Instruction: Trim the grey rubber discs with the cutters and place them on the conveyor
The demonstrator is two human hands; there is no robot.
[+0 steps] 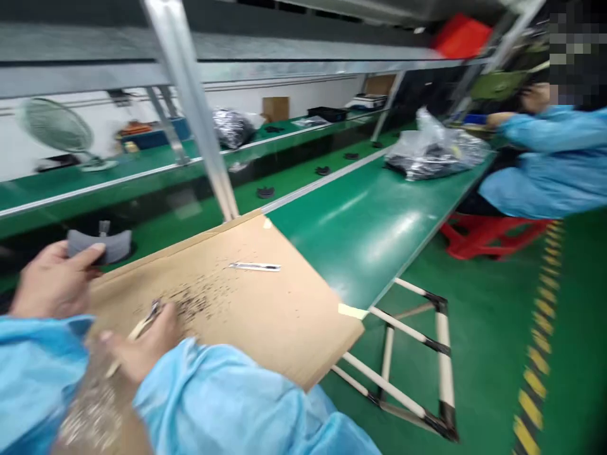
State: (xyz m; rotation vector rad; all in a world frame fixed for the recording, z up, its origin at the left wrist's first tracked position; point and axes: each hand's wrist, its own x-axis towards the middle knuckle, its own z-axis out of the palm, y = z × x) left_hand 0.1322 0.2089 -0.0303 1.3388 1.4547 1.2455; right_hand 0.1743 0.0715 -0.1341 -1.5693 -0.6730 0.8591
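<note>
My left hand (59,278) grips a curved dark grey part (111,248) between thumb and fingers, over the left edge of the cardboard sheet (284,322). Low over the cardboard, my right hand (149,344) is closed around a small pair of cutters (145,321) with light handles, its metal tip pointing up and away. Small black scraps (196,300) lie scattered just beyond that tip. A slim white-and-silver cutter knife (256,266) rests farther back on the sheet. Crumpled clear plastic (95,411) is below my right hand.
Dark curved parts (265,193) lie in a row on the green conveyor behind a metal post (194,101). A plastic bag of parts (434,151) sits on the green table (360,221). At right, a person in blue sleeves (545,164) sits on a red stool (493,237).
</note>
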